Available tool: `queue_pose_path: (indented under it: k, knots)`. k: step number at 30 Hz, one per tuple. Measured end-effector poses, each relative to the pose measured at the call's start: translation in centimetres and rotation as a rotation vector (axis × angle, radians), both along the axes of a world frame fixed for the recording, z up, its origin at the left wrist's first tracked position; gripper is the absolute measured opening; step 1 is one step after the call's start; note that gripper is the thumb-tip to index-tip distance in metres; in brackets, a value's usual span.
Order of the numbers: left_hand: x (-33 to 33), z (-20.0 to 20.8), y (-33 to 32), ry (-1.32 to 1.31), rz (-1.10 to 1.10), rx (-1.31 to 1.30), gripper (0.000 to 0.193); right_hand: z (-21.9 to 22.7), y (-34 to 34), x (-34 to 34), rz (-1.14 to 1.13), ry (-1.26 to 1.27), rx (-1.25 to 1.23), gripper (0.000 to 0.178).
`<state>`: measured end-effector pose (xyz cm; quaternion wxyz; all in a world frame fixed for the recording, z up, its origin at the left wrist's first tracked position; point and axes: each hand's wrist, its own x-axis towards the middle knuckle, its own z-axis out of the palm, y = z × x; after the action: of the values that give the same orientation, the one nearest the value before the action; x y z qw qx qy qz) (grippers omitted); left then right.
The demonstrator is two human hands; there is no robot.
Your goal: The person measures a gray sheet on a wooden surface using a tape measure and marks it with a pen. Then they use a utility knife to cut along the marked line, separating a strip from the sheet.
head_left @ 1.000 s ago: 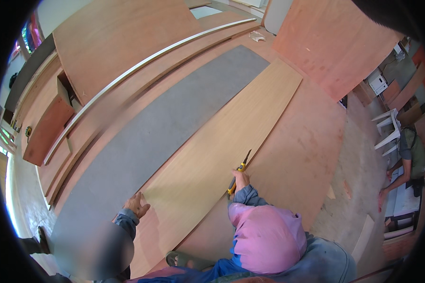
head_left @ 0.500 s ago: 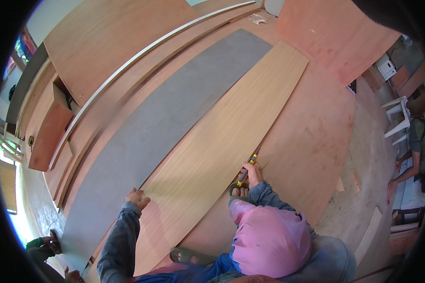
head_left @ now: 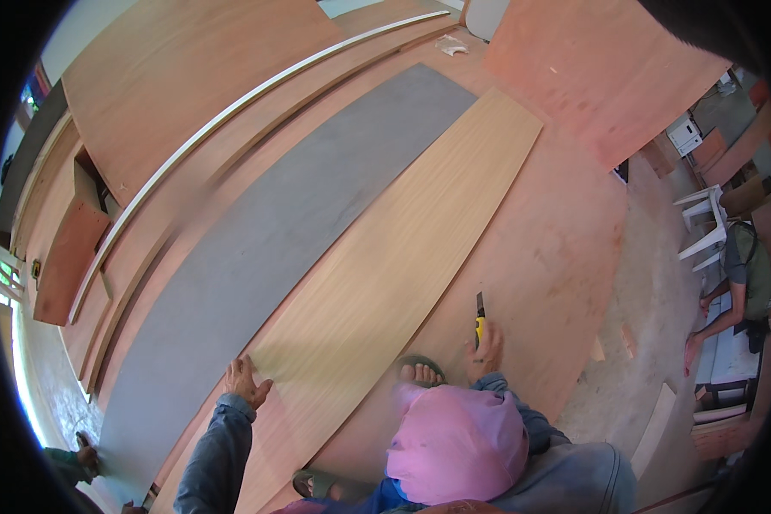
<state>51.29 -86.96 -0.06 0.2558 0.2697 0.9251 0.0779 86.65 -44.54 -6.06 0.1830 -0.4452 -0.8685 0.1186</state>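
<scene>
A long wood-grain laminate sheet [head_left: 377,257] lies diagonally beside a grey sheet [head_left: 231,265]. On the near left edge of the wood-grain sheet, next to the grey one, rests my left hand [head_left: 250,383], open with thumb apart and nothing held. To the right of that sheet, my right hand [head_left: 486,355] is closed round a yellow and black utility knife [head_left: 481,329]. Its blade is out and points away from me, apart from the sheet's edge. Beneath everything lies a reddish plywood board [head_left: 540,240]. My sandalled foot [head_left: 421,373] stands by the sheet's right edge.
Pink cloth [head_left: 458,445] covers a rounded shape at the bottom, partly hiding my right arm. Another person's hand [head_left: 87,456] is by the grey sheet's lower left end. A white strip [head_left: 231,111] and boards lie leftward; white chairs [head_left: 704,218] and another person [head_left: 745,283] are at right.
My right hand has drawn the knife away from the wood-grain sheet's edge, right and nearer. My left hand stays at the left edge. The view has shifted slightly.
</scene>
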Motion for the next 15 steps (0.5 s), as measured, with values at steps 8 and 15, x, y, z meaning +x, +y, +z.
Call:
queue_pose_path:
  k: [8, 15]
  knots:
    - [-0.6, -0.5, 2.1, 0.046, 0.206, 0.176, 0.071, 2.6, -6.2, -7.1, -0.043, 0.291, -1.168, 0.052]
    - [2.1, -4.0, 7.3, 0.263, -0.036, -0.244, 0.04, 6.4, -4.6, -17.7, 0.88, 0.226, -0.625, 0.031]
